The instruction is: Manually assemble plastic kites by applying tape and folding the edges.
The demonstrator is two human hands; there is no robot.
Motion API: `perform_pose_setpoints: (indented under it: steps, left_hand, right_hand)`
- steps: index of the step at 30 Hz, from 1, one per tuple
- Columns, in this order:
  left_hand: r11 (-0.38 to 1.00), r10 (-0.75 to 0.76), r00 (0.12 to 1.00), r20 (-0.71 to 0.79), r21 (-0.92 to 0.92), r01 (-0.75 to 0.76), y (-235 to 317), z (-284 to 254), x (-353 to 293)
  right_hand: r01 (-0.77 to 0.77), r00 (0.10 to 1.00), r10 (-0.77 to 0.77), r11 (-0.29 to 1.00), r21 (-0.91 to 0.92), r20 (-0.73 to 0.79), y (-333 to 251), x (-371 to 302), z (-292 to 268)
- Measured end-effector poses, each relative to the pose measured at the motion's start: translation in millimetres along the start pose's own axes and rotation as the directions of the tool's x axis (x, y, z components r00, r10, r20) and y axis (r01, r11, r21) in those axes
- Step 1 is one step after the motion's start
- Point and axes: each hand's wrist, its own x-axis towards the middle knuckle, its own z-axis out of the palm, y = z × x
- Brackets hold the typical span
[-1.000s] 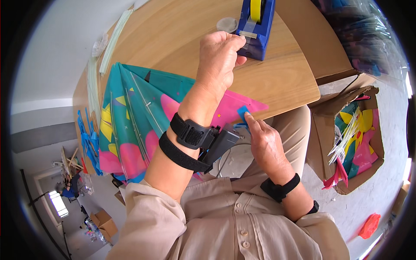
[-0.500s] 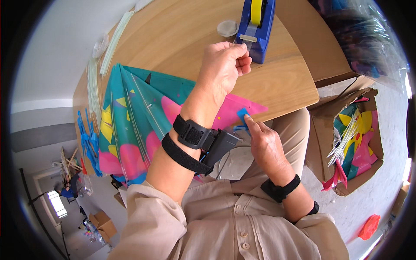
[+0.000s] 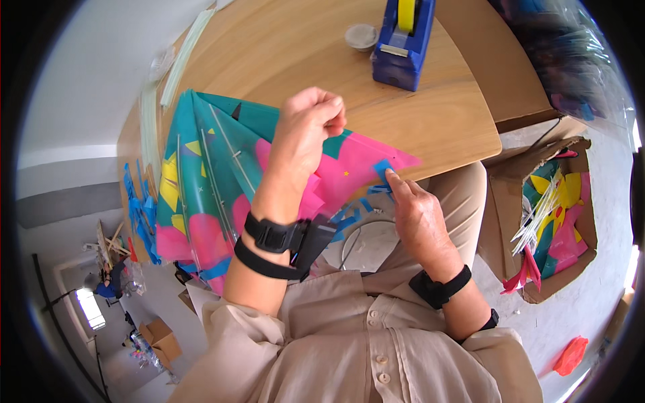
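Evidently the work is standing partway along: the sheet [image 3: 245,134] is lying fanned over the table [image 3: 457,114] from the left to the centre of the frame, and its thin rods [image 3: 236,155] are already running along it. At the sheet's pink right-hand edge, near the centre of the frame, the blue strip [image 3: 383,168] is sitting under the right hand [image 3: 420,218]; the forefinger is pressing against it (the thumb is staying out of sight, so I cannot tell whether it is pinching). No fastening is clearly showing on the strip, so fixing it down is seeming, in my judgement, the part left undone. The left hand [image 3: 306,127] is hovering upper centre, above the sheet and well apart from the dispenser [image 3: 400,64], its thumb and forefinger pressing together; whether they are gripping a piece of clear tape, I cannot tell. Over at the right of the frame, a box [image 3: 500,208] is holding more colourful material, though its stage of making is not showing.
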Motion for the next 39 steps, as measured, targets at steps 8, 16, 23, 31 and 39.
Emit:
perform_pose_setpoints:
  steps: [8,16,23,31,39]
  left_hand:
    - [0.976,-0.014,0.976,-0.219,0.207,0.061,-21.3,-50.8,-80.3]
    - [0.959,0.126,0.981,-0.149,0.270,-0.083,-39.6,-46.0,-87.8]
    - [0.953,0.231,0.963,-0.137,0.231,-0.196,-51.7,-64.6,-69.1]
    - [0.960,0.242,0.957,-0.162,0.183,-0.212,-58.3,-66.0,-72.6]
    - [0.951,0.286,0.947,-0.147,0.166,-0.262,-65.0,-67.4,-74.7]
  right_hand:
    - [0.042,0.999,-0.043,0.999,-0.008,-0.023,1.4,1.0,4.4]
    - [0.036,0.999,-0.036,0.999,-0.004,-0.041,-6.3,2.2,4.5]
    - [0.062,0.995,-0.060,0.998,0.025,-0.075,-3.0,-0.6,6.2]
    - [0.095,0.991,-0.094,0.995,0.011,-0.091,-1.9,0.3,2.5]
    - [-0.204,0.978,0.208,0.948,0.243,0.010,6.4,-0.9,-6.8]
